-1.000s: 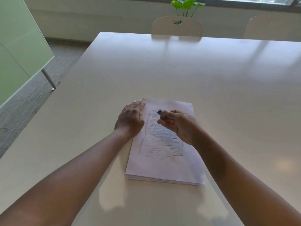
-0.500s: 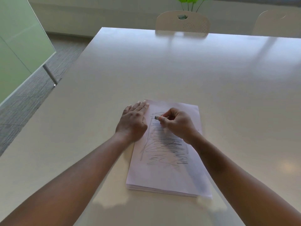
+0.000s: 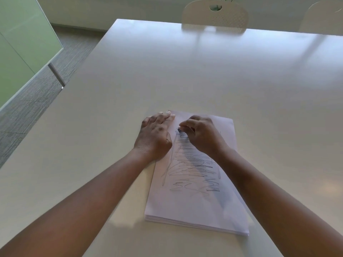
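Observation:
A stack of white paper (image 3: 196, 204) lies on the pale table (image 3: 185, 71) in front of me, its top sheet covered with grey pencil scribbles. My left hand (image 3: 155, 136) lies flat, fingers straight, pressing the stack's far left corner. My right hand (image 3: 199, 135) pinches a small dark eraser (image 3: 179, 130) between thumb and fingers and holds it against the top of the scribbles. Most of the eraser is hidden by my fingers.
Two pale chairs (image 3: 215, 15) (image 3: 323, 19) stand at the table's far edge. A green glass partition (image 3: 24, 43) on a metal leg stands on the grey carpet to the left. The table's left edge runs diagonally beside my left arm.
My right hand has turned over and brought the eraser down onto the top of the scribbles. My left hand has flattened on the paper's corner. The view has tilted downward.

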A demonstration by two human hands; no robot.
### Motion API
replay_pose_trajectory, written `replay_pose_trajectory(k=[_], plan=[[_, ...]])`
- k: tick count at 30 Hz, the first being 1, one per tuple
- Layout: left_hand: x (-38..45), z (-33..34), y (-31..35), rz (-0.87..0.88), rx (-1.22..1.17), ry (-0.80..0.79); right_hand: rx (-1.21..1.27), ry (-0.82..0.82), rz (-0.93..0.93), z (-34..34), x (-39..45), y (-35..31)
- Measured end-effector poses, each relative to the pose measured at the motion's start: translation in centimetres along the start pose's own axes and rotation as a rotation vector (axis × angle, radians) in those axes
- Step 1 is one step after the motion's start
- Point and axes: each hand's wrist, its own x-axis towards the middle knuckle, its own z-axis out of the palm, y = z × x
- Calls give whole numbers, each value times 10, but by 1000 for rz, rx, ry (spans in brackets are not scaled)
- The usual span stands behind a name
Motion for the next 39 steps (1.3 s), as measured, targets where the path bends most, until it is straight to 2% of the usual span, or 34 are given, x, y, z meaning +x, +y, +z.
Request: replay_pose_trajectory(k=[7,17,24,31,39], plan=[[13,-9,2,36,75,-18,-18,-22,-2,1,6,0],[35,-7,-7,125,-37,-86,-83,-3,-73,-2,6,2],[38,-4,-7,119,-7,-81,-103,-153,-164,-12,15,3],[37,-6,-6,128,-14,-90,-134,-32,-175,-2,12,2],[34,-8,-4,126,-33,-107,-99,-113,-245,-4,3,-2]])
